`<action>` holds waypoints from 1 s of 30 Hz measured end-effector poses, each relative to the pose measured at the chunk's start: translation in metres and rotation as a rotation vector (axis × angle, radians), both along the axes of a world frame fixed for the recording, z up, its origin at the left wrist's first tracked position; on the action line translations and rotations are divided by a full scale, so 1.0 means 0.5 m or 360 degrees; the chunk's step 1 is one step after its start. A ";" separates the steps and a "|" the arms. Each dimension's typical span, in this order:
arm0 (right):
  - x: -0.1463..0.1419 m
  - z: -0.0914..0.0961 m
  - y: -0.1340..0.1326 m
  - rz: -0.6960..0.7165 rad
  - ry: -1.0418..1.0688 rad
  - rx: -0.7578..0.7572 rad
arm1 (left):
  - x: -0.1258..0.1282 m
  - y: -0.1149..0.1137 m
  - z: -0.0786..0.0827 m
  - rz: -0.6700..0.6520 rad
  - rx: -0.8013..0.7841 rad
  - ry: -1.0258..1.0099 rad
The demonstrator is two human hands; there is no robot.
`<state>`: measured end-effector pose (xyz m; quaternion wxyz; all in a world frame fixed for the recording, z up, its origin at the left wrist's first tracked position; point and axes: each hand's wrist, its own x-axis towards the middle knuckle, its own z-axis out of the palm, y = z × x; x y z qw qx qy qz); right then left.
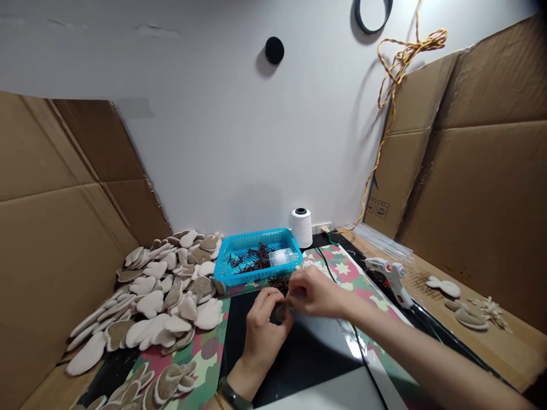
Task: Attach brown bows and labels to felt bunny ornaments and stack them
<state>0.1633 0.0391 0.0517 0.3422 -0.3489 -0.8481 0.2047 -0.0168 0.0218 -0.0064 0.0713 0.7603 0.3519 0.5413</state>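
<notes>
Right forearm: stretched in from the lower right corner [431,353], with a green bangle [233,394] worn on the left wrist at the bottom edge.
Left hand [265,322]: mostly closed, its fingers curled around a small dark piece [280,312]; the piece's exact form is hidden by the fingers.
Right hand [314,291]: partly closed, its fingertips pinched on the far side of the same piece.
Held piece: kept between both hands, above a black sheet [299,364] near the table's [508,341] near edge.
Beyond the hands: a dark tangle of twigs [280,283] is lying just in front of a blue plastic basket [226,270], in which more dark red twigs [252,259] and a clear plastic box [282,257] are held.
Left side: overlapping felt shapes [162,290] are heaped beside the basket, with more piled at the near left corner [166,384].
Right side: a hot glue gun [387,273] is laid near the far right of the sheet, its black cord [363,353] trailing past the right forearm.
Risks: the small piece could be dropped if the pinch is loosened; the cord could be snagged by the forearm, dragging the glue gun; the heap could be slid out of place if nudged.
</notes>
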 end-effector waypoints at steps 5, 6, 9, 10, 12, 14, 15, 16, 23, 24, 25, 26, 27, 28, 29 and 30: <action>-0.003 -0.105 -0.077 -0.0116 0.0375 -0.0182 | 0.003 -0.004 0.005 0.0009 -0.0330 -0.0321; -0.001 -0.124 -0.070 -0.0100 0.0455 -0.0313 | 0.004 -0.006 0.005 -0.0054 -0.0395 -0.0385; 0.013 -0.135 -0.013 0.0025 0.0460 -0.0589 | 0.010 -0.012 0.004 -0.0255 -0.0485 -0.0424; 0.019 -0.122 0.011 0.0066 0.0385 -0.0585 | 0.011 -0.013 0.003 -0.0301 -0.0475 -0.0380; 0.028 -0.080 0.051 0.0099 0.0207 -0.0484 | 0.011 -0.013 0.001 -0.0345 -0.0392 -0.0232; 0.030 -0.034 0.068 0.0115 0.0099 -0.0417 | 0.009 -0.010 -0.001 -0.0327 -0.0250 -0.0078; 0.026 -0.017 0.066 0.0118 0.0056 -0.0389 | 0.007 -0.008 -0.003 -0.0292 -0.0187 -0.0029; 0.019 -0.005 0.058 0.0102 -0.0002 -0.0340 | 0.006 -0.006 -0.004 -0.0243 -0.0147 -0.0006; -0.042 -0.096 -0.046 -0.0240 0.0512 -0.0161 | 0.002 0.007 -0.011 0.0034 -0.0545 -0.0525; -0.046 -0.114 -0.050 -0.0267 0.0714 -0.0271 | 0.005 0.007 -0.012 -0.0012 -0.0645 -0.0658; -0.049 -0.129 -0.050 -0.0273 0.0899 -0.0419 | 0.008 0.007 -0.014 -0.0070 -0.0741 -0.0793; -0.051 -0.140 -0.047 -0.0257 0.1061 -0.0592 | 0.011 0.007 -0.015 -0.0129 -0.0830 -0.0921; -0.052 -0.146 -0.042 -0.0217 0.1186 -0.0768 | 0.013 0.006 -0.015 -0.0182 -0.0909 -0.1036; -0.051 -0.148 -0.036 -0.0163 0.1268 -0.0928 | 0.016 0.005 -0.015 -0.0230 -0.0981 -0.1134; -0.049 -0.148 -0.029 -0.0114 0.1309 -0.1054 | 0.017 0.004 -0.014 -0.0277 -0.1049 -0.1206; -0.046 -0.145 -0.023 -0.0079 0.1323 -0.1133 | 0.018 0.002 -0.013 -0.0321 -0.1111 -0.1254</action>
